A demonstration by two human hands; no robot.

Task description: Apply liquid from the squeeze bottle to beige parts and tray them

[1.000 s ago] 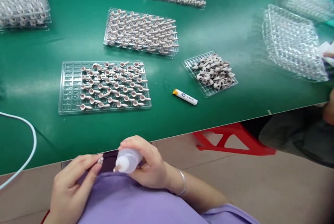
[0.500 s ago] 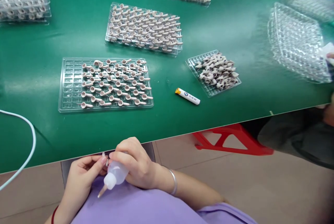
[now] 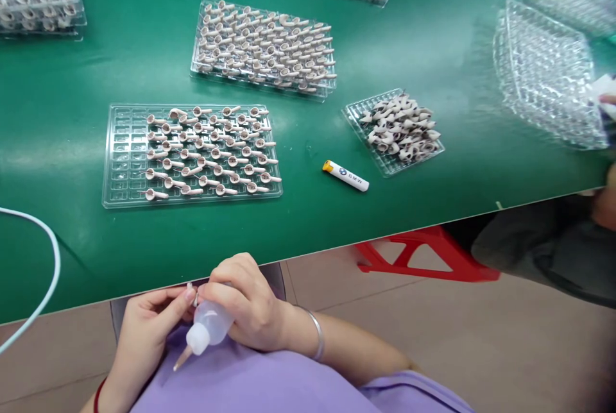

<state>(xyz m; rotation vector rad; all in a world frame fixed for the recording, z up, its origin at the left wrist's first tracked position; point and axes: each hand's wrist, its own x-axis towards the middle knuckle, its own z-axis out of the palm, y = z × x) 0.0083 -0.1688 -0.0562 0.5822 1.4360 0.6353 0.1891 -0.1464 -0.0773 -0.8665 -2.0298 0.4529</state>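
Observation:
At the table's front edge, my left hand (image 3: 153,323) pinches a small white earphone part (image 3: 190,286) between thumb and fingers, mostly covered by them. My right hand (image 3: 250,304) is wrapped round a translucent squeeze bottle (image 3: 214,321) with a white cap. Its thin brownish nozzle points down and to the left, away from the part. The fingertips of both hands meet around the part. Beyond them lies a clear tray (image 3: 126,163) with rows of white earphone shells (image 3: 217,152), each with a stem; its left columns hold none.
A white marker-like tube (image 3: 345,176) with a yellow end lies near a small tray (image 3: 387,169) of heaped shells. Behind stand a filled tray (image 3: 264,47) and stacked trays (image 3: 38,2). A pale cable (image 3: 56,259) curves at left. Another person's hand (image 3: 607,99) touches clear trays (image 3: 548,73).
The bottle's nozzle has swung slightly down and left. Both hands keep their grips. The whole view has shifted a little, so the trays appear slightly further left and higher.

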